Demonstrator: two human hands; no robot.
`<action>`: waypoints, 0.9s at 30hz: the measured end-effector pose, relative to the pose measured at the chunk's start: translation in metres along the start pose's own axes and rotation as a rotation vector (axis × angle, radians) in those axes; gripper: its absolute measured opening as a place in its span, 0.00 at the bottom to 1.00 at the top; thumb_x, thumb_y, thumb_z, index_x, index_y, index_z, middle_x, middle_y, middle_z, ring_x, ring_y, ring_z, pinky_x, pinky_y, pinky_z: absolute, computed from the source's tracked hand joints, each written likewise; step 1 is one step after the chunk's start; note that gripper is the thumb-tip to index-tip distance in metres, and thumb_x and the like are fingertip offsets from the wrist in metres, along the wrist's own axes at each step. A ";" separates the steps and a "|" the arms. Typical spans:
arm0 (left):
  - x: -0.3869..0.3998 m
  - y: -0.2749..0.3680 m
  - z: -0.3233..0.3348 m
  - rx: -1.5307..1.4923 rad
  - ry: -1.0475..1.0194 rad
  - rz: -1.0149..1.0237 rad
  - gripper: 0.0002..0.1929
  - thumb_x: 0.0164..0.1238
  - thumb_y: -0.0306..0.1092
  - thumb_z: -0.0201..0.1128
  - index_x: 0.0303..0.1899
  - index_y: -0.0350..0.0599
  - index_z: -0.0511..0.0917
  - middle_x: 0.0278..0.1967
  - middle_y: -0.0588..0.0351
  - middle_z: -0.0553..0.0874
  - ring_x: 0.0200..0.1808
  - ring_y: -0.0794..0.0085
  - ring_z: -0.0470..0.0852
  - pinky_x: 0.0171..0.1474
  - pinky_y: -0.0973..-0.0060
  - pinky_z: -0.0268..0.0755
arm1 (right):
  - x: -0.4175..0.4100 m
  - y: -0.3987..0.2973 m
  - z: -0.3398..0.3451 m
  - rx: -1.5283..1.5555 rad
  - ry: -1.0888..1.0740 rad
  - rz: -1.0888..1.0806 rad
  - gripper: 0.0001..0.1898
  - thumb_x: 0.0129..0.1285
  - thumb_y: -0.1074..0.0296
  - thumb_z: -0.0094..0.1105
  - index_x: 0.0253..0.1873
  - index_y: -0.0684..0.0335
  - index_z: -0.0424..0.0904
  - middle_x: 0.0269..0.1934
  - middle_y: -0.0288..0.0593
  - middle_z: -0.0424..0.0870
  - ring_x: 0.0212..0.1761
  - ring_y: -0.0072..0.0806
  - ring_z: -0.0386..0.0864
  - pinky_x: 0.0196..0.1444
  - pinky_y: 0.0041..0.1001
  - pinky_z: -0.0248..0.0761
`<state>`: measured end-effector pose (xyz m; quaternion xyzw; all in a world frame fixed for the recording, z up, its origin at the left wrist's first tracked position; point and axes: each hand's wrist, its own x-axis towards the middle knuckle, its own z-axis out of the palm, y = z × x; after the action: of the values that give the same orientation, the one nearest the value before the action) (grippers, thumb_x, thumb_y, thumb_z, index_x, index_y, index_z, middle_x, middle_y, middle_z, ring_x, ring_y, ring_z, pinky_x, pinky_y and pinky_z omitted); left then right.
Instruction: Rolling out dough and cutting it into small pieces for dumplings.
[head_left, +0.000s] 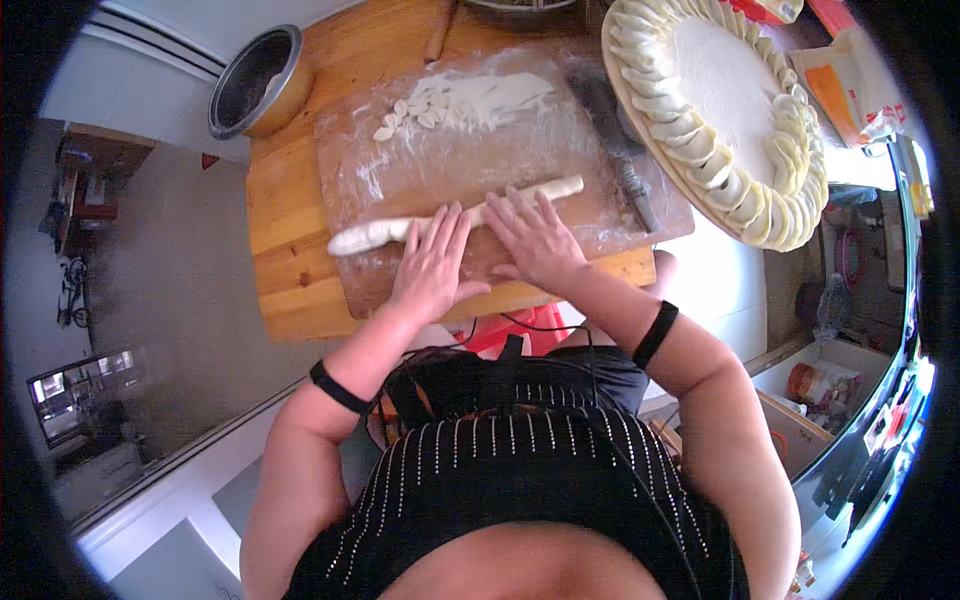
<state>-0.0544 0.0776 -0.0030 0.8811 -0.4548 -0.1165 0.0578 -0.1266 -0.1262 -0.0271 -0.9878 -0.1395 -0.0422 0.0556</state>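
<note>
A long rope of white dough (373, 235) lies slantwise across a floured wooden board (480, 154). My left hand (436, 259) rests flat on the middle of the rope, palm down, fingers extended. Just to its right, my right hand (534, 238) presses on the dough in the same way, thumb pointing toward the left hand. Neither hand grips the rope; both its ends stick out past my fingers, the left one thicker. Several small cut pieces of dough (412, 112) sit beside a patch of loose flour (510, 90) on the far part of the board.
At the board's right lies a cleaver (636, 196), handle toward me. A round tray (651, 146) ringed with folded dumplings (690, 135) overhangs the right side. A metal pot (292, 94) stands at the far left of the wooden table (281, 247). A wooden rolling pin (439, 37) lies beyond the board.
</note>
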 end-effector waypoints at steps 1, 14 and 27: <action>0.009 -0.007 0.002 0.050 0.073 -0.003 0.52 0.56 0.65 0.63 0.74 0.37 0.54 0.75 0.43 0.59 0.77 0.52 0.56 0.74 0.43 0.46 | 0.003 0.003 -0.001 0.001 0.025 -0.009 0.45 0.55 0.39 0.62 0.73 0.58 0.62 0.73 0.42 0.63 0.74 0.42 0.60 0.73 0.50 0.54; -0.011 -0.023 -0.004 0.108 0.116 0.015 0.42 0.59 0.60 0.64 0.72 0.51 0.62 0.72 0.49 0.64 0.73 0.50 0.61 0.69 0.34 0.51 | -0.036 0.021 -0.012 -0.028 -0.045 0.108 0.44 0.55 0.34 0.60 0.75 0.48 0.61 0.72 0.38 0.64 0.76 0.41 0.57 0.73 0.57 0.50; 0.052 -0.024 -0.009 0.014 0.187 -0.064 0.35 0.64 0.53 0.65 0.69 0.46 0.66 0.66 0.49 0.73 0.68 0.51 0.69 0.69 0.43 0.54 | -0.001 0.150 0.006 -0.099 0.223 0.639 0.31 0.64 0.55 0.57 0.70 0.59 0.65 0.66 0.59 0.71 0.71 0.51 0.65 0.71 0.46 0.61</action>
<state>-0.0037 0.0489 -0.0071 0.9026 -0.4197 -0.0325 0.0901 -0.0848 -0.2691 -0.0474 -0.9723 0.1862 -0.1371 0.0331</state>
